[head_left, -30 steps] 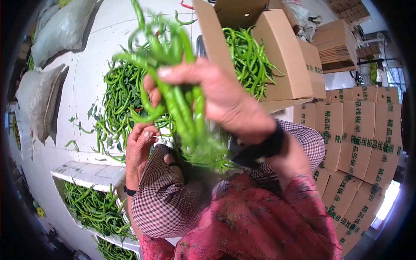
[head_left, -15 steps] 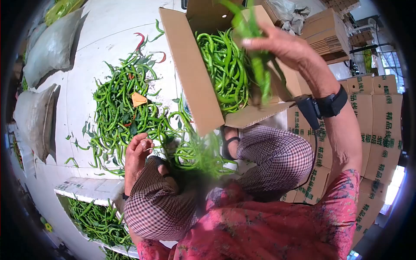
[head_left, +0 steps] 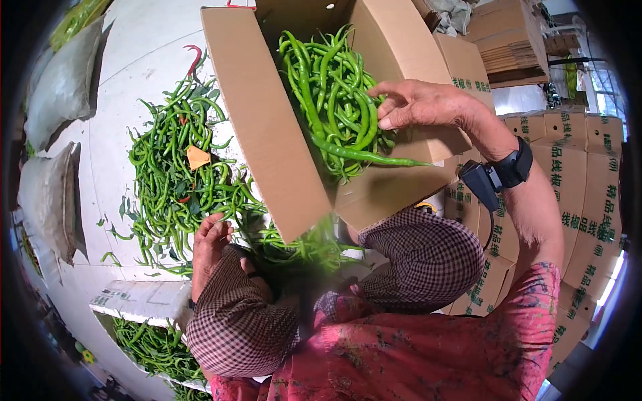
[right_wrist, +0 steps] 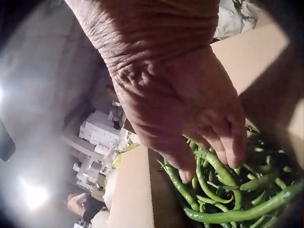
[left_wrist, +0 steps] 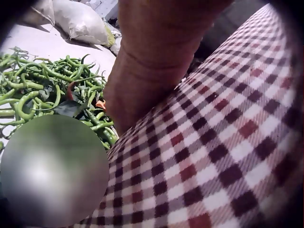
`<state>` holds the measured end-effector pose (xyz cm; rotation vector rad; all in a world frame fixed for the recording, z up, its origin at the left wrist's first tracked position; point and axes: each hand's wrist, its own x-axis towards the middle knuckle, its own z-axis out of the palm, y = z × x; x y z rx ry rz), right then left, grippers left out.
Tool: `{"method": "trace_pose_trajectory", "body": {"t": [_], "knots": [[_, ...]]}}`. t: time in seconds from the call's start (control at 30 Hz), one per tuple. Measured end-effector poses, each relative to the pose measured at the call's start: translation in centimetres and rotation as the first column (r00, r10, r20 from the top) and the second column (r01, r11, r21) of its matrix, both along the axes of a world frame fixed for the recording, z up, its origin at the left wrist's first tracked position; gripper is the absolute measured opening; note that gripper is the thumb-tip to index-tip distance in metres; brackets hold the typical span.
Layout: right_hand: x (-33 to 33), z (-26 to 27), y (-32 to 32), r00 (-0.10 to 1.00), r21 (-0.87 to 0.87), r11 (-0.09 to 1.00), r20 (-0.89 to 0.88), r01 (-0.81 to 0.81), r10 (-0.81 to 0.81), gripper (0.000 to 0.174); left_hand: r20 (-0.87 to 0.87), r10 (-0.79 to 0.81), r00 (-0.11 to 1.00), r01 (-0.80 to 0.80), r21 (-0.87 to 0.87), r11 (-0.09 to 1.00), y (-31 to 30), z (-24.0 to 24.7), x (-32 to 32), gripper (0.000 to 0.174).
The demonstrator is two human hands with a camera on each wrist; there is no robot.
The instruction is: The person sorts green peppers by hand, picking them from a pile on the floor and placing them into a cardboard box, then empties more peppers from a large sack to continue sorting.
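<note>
Curling loosely: left hand (head_left: 209, 247), beside the maroon-and-white checked knee (head_left: 244, 327), no pepper seen in its fingers.
Right hand: fingers relaxed, touching long green peppers (head_left: 328, 93) inside the open brown cardboard box (head_left: 257, 127).
Change: the right hand's bunch now lies released, adding to the box's fill.
Edges: the box's left wall separates that hand from the loose pepper heap (head_left: 164, 174); its open top leaves room above.
</note>
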<state>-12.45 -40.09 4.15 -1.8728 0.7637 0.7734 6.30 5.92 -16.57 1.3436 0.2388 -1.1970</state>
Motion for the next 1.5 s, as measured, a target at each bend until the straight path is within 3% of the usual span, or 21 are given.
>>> {"method": "trace_pose_trajectory", "body": {"t": [0.07,0.2,0.27,0.33,0.37,0.4,0.53,0.6,0.63,0.7,0.73,0.8,0.83,1.0,1.07,1.13,1.23,1.27,1.33,1.4,1.5], "knots": [[0.1,-0.3,-0.2,0.994,0.144,0.989,0.111,-0.037,0.021,0.066,-0.006,0.01,1.0,-0.009,0.038,0.999,0.0,-0.7,0.0,0.025],[0.1,0.4,0.8,0.984,0.467,0.87,0.004,-0.16,0.179,0.058,-0.024,0.0,1.0,0.001,0.027,1.0,-0.2,-1.0,-0.9,0.024],[-0.2,0.3,0.7,0.982,0.314,0.931,0.032,-0.186,0.185,0.049,-0.036,-0.024,0.999,0.026,0.063,0.998,-0.2,-1.2,-1.2,0.024],[-0.2,1.0,-0.3,0.995,0.103,0.995,-0.099,0.009,0.001,0.035,-0.037,-0.043,0.998,0.045,0.051,0.998,-0.2,-1.3,-1.2,0.024],[0.0,1.7,-0.9,0.974,-0.023,0.984,-0.151,-0.176,0.171,0.027,-0.024,-0.037,0.999,0.039,0.084,0.996,-0.4,-1.0,-1.3,0.024],[-0.2,1.4,-0.8,0.973,-0.021,0.984,-0.152,-0.178,0.172,0.027,-0.012,-0.03,0.999,0.031,0.118,0.992,-0.4,-1.0,-1.4,0.023],[-1.7,-1.9,2.1,0.859,0.117,0.892,-0.239,-0.437,0.453,0.036,-0.025,-0.05,0.998,0.052,0.1,0.994,0.1,-2.7,-1.7,0.023],[-3.6,-4.8,2.7,0.686,-0.17,0.679,0.018,-0.715,0.727,0.037,-0.027,-0.079,0.997,0.082,0.178,0.981,-0.2,-2.6,-2.0,0.018],[-3.3,-4.8,2.7,0.685,-0.167,0.677,0.018,-0.716,0.729,0.037,-0.038,-0.065,0.997,0.069,0.096,0.993,0.0,-3.0,-2.3,0.017],[-2.5,-4.1,2.6,0.85,-0.009,0.855,-0.115,-0.518,0.514,0.032,-0.026,-0.095,0.995,0.097,0.12,0.988,-0.2,-2.9,-2.6,0.018],[-2.7,-3.5,2.3,0.85,-0.007,0.855,-0.115,-0.518,0.514,0.032,-0.014,-0.126,0.992,0.127,0.144,0.981,-0.3,-2.9,-2.6,0.019],[-3.5,-1.9,1.3,0.96,0.306,0.921,-0.06,-0.242,0.273,0.027,-0.015,-0.115,0.993,0.116,0.135,0.984,-0.1,-3.3,-2.6,0.019],[-3.3,0.0,1.3,0.982,0.319,0.935,-0.045,-0.158,0.181,0.026,-0.015,-0.105,0.994,0.106,0.121,0.987,0.1,-3.5,-2.7,0.018],[-3.5,5.8,-0.7,0.976,0.476,0.869,0.091,0.133,-0.199,0.027,-0.061,-0.041,0.997,0.05,0.151,0.987,0.4,-4.8,-2.9,0.014],[-3.1,6.0,-0.8,0.884,0.493,0.852,0.301,0.178,-0.359,0.031,-0.066,-0.014,0.998,0.024,0.154,0.988,0.0,-4.4,-3.0,0.014],[-2.1,5.3,-0.8,0.903,0.468,0.869,0.288,0.158,-0.319,0.032,-0.053,-0.064,0.997,0.073,0.185,0.98,-0.2,-3.9,-2.8,0.015],[-0.5,2.9,0.8,0.995,0.094,0.995,0.09,0.032,-0.041,0.033,-0.05,-0.079,0.996,0.085,0.15,0.985,0.4,-4.5,-2.8,0.015],[-0.2,1.9,0.7,0.995,0.095,0.995,0.09,0.033,-0.041,0.033,-0.05,-0.079,0.996,0.086,0.151,0.985,0.3,-4.4,-2.8,0.015],[0.7,0.2,0.3,0.96,-0.03,0.973,0.161,-0.228,0.23,0.031,-0.051,-0.064,0.997,0.071,0.156,0.985,0.4,-4.3,-2.9,0.016],[1.8,-0.2,0.9,0.971,-0.029,0.988,0.181,-0.151,0.154,0.027,-0.048,-0.064,0.997,0.071,0.162,0.984,0.3,-4.2,-3.0,0.016],[3.5,-2.0,0.2,0.806,-0.522,0.797,0.303,-0.306,0.508,0.026,-0.053,-0.056,0.997,0.065,0.178,0.982,-0.4,-3.9,-3.0,0.016]]}}
